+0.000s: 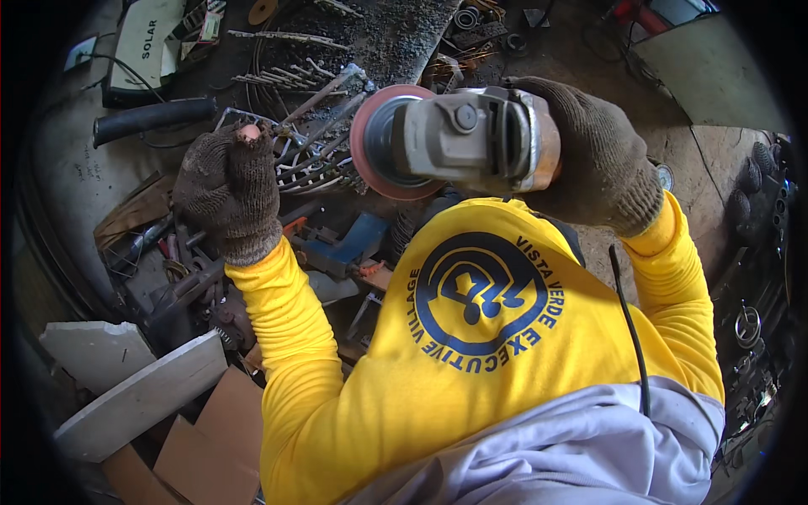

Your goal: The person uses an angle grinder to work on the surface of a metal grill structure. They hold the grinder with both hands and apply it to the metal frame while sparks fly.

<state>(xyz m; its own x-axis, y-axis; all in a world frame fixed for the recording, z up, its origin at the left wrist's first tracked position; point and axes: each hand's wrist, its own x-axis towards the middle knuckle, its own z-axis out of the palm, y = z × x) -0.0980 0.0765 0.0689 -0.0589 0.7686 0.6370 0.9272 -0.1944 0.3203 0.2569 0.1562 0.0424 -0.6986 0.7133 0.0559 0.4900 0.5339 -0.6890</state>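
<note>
My right hand [593, 156], in a brown knit glove, is wrapped round the body of an angle grinder [467, 139]. The grinder's reddish disc [364, 135] points left, toward my other hand. Whether the disc is spinning I cannot tell. My left hand [227, 189], gloved the same way, is closed, with a bare fingertip poking through a hole in the glove. Anything inside its curled fingers is hidden. Beyond and below the disc lies a frame of metal bars [316, 172], apparently beneath the hands rather than in them.
Several thin rods [290, 76] lie on a dark worktop [391, 42] at the far side. A black hose [156, 120] is at the far left. Pale boards [151, 396] and brown cardboard [223, 429] stand at the near left. A black cord [627, 328] hangs over my yellow shirt.
</note>
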